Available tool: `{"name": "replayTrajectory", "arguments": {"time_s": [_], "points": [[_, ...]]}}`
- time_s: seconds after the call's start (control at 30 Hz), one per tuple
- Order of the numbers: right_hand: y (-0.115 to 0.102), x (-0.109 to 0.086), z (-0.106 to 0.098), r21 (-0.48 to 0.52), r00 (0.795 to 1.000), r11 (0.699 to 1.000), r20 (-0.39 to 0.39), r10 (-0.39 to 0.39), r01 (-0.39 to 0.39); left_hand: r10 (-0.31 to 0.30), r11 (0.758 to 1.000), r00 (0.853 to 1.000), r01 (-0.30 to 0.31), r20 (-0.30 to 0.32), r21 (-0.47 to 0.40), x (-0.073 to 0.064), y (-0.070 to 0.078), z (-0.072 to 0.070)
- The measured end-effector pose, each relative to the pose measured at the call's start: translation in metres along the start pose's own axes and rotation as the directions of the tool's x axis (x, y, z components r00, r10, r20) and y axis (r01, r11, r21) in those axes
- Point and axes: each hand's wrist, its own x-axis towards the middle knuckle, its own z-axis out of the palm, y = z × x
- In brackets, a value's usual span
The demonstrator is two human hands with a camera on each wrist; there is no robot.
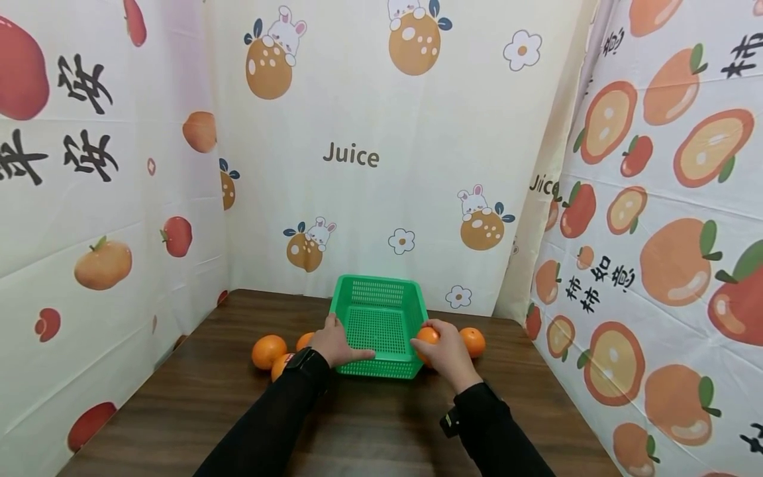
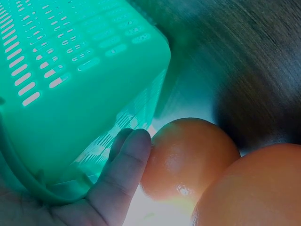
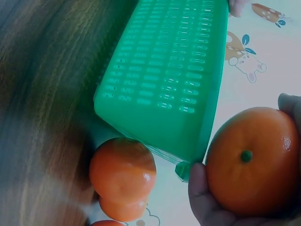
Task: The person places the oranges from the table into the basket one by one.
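black sleeves point(image 1: 259, 424), right hand point(image 1: 448, 348) gripping orange point(image 1: 428, 336), green basket point(image 1: 377, 329)

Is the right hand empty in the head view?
No, the fingers of the right hand grip an orange at the right side of the green basket.

Left hand point(image 1: 335, 343) partly hides one orange point(image 1: 304, 341); the right wrist view's edges cut off the right hand point(image 1: 448, 350) and basket point(image 3: 131, 110).
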Motion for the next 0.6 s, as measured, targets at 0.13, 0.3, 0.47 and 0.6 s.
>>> {"name": "replayTrajectory", "arguments": {"time_s": [0.13,0.3,0.47,0.6], "points": [[-0.002,0.0009,0.0012,-0.007,1.0,1.0,-0.024,0.003,-0.003,0.004,1.0,1.0,-0.004,-0.001,0.013,0.0008,0.0003,0.0003],[-0.0026,0.0043,0.0044,-0.009,1.0,1.0,-0.03,-0.009,0.009,0.006,1.0,1.0,-0.006,0.007,0.011,-0.0022,0.0013,-0.0022],[-0.0026,0.0059,0.0057,0.029,0.999,1.0,-0.042,0.004,-0.002,0.012,1.0,1.0,-0.012,0.011,0.006,-0.0022,0.0016,-0.0014],[-0.0014,0.008,0.0066,0.067,0.999,0.998,-0.049,0.017,-0.014,0.01,1.0,1.0,-0.01,0.01,0.009,-0.0011,0.0015,-0.0011]]}}
